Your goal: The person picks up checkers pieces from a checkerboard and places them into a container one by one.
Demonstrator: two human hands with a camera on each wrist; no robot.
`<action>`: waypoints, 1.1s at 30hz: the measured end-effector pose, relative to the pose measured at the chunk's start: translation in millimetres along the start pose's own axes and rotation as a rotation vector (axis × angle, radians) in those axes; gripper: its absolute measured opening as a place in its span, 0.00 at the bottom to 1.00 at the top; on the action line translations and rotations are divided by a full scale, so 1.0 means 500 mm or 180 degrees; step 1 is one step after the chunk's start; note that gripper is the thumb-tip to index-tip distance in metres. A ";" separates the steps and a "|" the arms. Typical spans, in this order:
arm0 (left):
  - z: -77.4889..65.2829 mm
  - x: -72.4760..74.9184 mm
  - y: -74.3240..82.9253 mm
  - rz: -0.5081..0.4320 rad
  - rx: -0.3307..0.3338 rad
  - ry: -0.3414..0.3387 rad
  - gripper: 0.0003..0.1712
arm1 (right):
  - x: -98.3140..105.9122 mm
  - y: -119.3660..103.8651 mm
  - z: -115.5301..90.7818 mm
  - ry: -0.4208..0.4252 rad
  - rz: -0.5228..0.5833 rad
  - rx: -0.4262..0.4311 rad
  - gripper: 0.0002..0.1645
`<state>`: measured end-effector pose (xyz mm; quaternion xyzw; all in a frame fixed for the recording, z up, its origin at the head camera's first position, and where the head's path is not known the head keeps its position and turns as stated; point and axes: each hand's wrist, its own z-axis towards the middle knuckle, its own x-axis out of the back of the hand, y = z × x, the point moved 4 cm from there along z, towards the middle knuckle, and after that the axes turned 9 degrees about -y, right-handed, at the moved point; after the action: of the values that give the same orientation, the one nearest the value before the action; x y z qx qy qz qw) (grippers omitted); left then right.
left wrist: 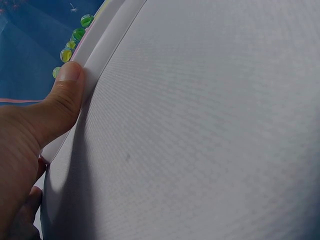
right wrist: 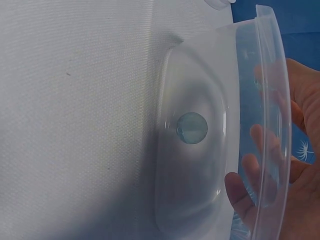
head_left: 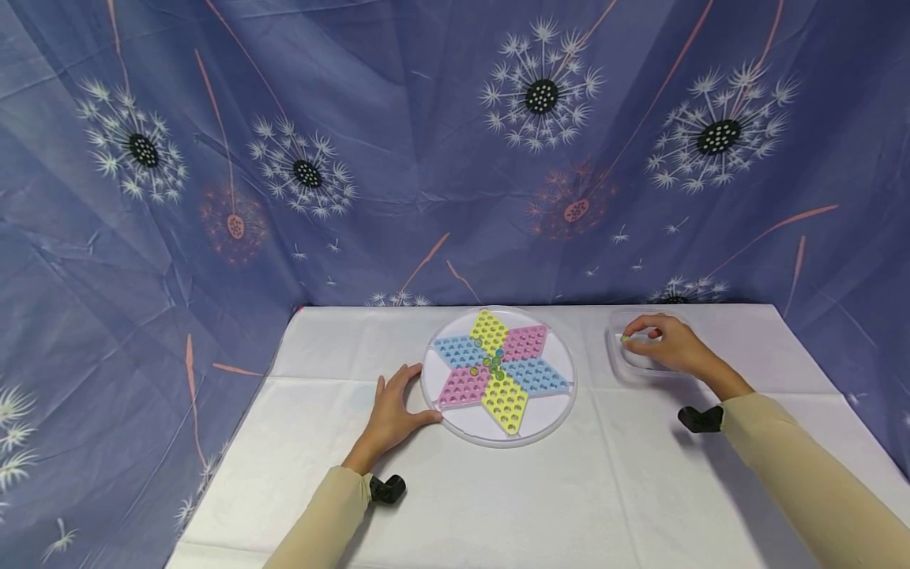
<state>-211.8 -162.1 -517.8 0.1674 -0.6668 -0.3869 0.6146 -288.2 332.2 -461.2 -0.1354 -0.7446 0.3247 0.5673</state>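
Note:
A round white Chinese checkers board [head_left: 455,423] carries a star of yellow, pink and blue points. Several glass marbles [head_left: 496,361] sit in holes about its middle. My left hand [head_left: 391,419] rests at the board's left edge, fingers spread; the left wrist view shows the thumb [left wrist: 70,85] against the rim. At the right, my right hand [head_left: 670,342] pinches a small yellow-green marble [head_left: 626,339] over a clear plastic container [head_left: 624,370]. In the right wrist view a round, pale greenish marble [right wrist: 192,128] shows through the container wall, and the fingers are partly seen through plastic.
A white cloth [head_left: 540,498] covers the table under the board and container. Behind and at the sides hangs a blue dandelion-print curtain [head_left: 426,158]. Each wrist carries a small black device, such as the one [head_left: 387,490] on the left.

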 end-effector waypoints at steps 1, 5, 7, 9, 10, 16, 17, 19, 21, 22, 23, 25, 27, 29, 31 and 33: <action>0.000 0.000 0.000 0.0003 0.0004 -0.0002 0.56 | 0.000 0.000 0.000 0.0007 0.0002 0.0003 0.18; 0.001 0.000 0.000 0.0012 0.0017 -0.0012 0.56 | 0.000 0.000 0.001 0.0081 0.0004 0.0059 0.25; 0.001 0.001 0.001 0.0013 0.0021 -0.0016 0.56 | 0.001 -0.001 0.002 0.0135 0.0006 0.0120 0.28; 0.001 0.001 0.001 0.0017 0.0024 -0.0019 0.56 | 0.001 -0.002 0.003 0.0182 0.0010 0.0176 0.30; 0.001 0.002 0.001 0.0021 0.0025 -0.0021 0.56 | 0.001 -0.002 0.003 0.0191 0.0012 0.0198 0.30; 0.001 0.002 0.002 0.0016 0.0022 -0.0017 0.56 | 0.000 -0.002 0.002 0.0181 0.0020 0.0203 0.30; 0.000 0.002 0.002 0.0017 0.0023 -0.0016 0.56 | 0.000 -0.002 0.002 0.0177 0.0014 0.0204 0.30; 0.000 0.001 0.002 0.0018 0.0025 -0.0016 0.56 | 0.000 -0.003 0.002 0.0178 -0.0003 0.0198 0.30; 0.000 0.001 0.001 0.0016 0.0020 -0.0013 0.56 | 0.001 -0.003 0.002 0.0181 -0.0015 0.0195 0.30; 0.001 0.001 0.001 0.0015 0.0019 -0.0012 0.56 | 0.001 -0.004 0.001 0.0177 -0.0021 0.0196 0.30; 0.001 0.001 0.001 0.0017 0.0019 -0.0012 0.56 | 0.001 -0.005 0.001 0.0174 -0.0026 0.0197 0.30; 0.001 0.001 0.001 0.0017 0.0016 -0.0012 0.56 | 0.002 -0.005 0.001 0.0171 -0.0031 0.0178 0.30; 0.001 0.001 0.000 0.0021 0.0016 -0.0010 0.56 | 0.003 -0.006 0.001 0.0152 -0.0039 0.0167 0.30; 0.000 0.001 0.000 0.0020 0.0017 -0.0010 0.56 | 0.004 -0.008 0.001 0.0133 -0.0045 0.0145 0.30; 0.000 0.000 -0.001 0.0017 0.0018 -0.0007 0.56 | 0.006 -0.010 0.001 0.0118 -0.0054 0.0133 0.30; -0.001 0.000 -0.001 0.0011 0.0018 -0.0005 0.56 | 0.008 -0.014 0.000 0.0102 -0.0050 0.0121 0.31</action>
<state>-211.7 -162.7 -518.1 0.1676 -0.6686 -0.3841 0.6143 -288.3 329.3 -453.9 -0.1241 -0.7301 0.3321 0.5842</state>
